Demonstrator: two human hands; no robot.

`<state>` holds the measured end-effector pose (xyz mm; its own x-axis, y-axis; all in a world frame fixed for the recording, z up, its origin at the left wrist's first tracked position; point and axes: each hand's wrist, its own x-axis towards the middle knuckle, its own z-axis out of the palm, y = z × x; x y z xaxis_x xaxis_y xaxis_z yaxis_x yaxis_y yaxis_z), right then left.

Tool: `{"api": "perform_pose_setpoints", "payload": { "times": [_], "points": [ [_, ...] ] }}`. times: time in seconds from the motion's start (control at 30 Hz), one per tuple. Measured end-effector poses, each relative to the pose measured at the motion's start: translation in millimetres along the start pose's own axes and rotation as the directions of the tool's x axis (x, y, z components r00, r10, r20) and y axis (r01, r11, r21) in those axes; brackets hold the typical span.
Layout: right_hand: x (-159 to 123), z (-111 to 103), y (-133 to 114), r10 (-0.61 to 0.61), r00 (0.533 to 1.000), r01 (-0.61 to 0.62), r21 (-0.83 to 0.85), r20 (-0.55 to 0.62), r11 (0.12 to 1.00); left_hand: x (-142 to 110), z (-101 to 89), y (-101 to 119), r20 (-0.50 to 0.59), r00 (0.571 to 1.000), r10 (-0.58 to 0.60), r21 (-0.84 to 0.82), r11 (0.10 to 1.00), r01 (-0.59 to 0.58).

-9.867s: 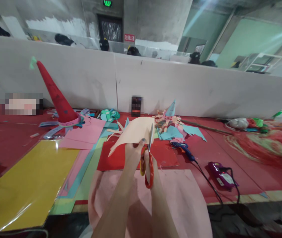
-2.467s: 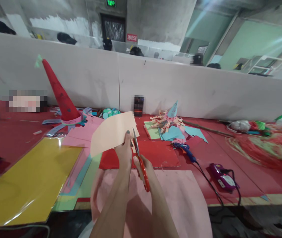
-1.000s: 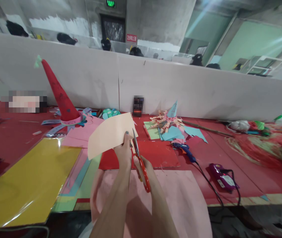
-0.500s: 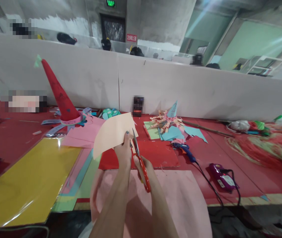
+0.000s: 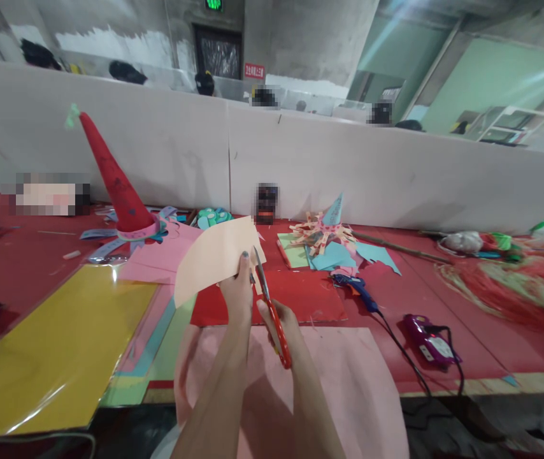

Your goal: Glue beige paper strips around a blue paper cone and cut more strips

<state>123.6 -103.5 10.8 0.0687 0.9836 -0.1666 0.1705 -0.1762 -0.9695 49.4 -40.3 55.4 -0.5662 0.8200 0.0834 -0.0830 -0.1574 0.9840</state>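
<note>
Over the front middle of the table, my left hand [image 5: 237, 290] pinches a cream sheet of paper [image 5: 217, 255] by its lower edge, the thumb on top. This sheet has a curved left edge, like a fan. My right hand [image 5: 279, 315] is closed round the red handles of a pair of scissors [image 5: 281, 341]. Their blades point up and away, at the right edge of the sheet. A narrow strip of the paper hangs near the blades. Under both hands lie a red sheet [image 5: 305, 303] and a large pink sheet [image 5: 348, 376].
A red paper cone hat [image 5: 114, 185] stands at left, behind a glossy yellow sheet [image 5: 62, 344]. A small blue cone with paper fringe [image 5: 332, 217] sits beyond my hands. To the right lie a blue glue gun [image 5: 358, 290], a corded purple box [image 5: 429, 341] and red-green strands [image 5: 506, 287].
The cream sheet has shifted slightly to the left, its curved edge swinging a little outward. Both hands stay almost in place with the same hold.
</note>
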Motion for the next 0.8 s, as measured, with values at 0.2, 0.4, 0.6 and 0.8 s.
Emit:
{"api": "perform_pose_setpoints", "payload": {
  "times": [0.2, 0.4, 0.6, 0.8],
  "points": [
    [0.9, 0.3, 0.4, -0.003, 1.000, 0.003, 0.012, -0.008, 1.000, -0.1, 1.4, -0.1, -0.005, 1.000, -0.030, -0.041, 0.999, 0.030],
    [0.4, 0.4, -0.2, 0.004, 1.000, -0.004, 0.015, -0.015, 1.000, 0.3, 4.6, -1.5, -0.028, 0.997, -0.068, -0.105, 0.992, 0.065],
    [1.1, 3.1, 5.5, -0.073, 0.997, 0.074, 0.056, -0.019, 0.996, 0.7, 4.4, -0.8, 0.013, 0.999, -0.041, -0.148, 0.988, 0.042],
    [1.5, 0.9, 3.0, -0.076, 0.997, 0.077, 0.104, -0.011, 0.992, 2.0, 6.7, -11.6, 0.162, 0.986, -0.049, -0.113, 0.991, 0.068]
  ]
}}
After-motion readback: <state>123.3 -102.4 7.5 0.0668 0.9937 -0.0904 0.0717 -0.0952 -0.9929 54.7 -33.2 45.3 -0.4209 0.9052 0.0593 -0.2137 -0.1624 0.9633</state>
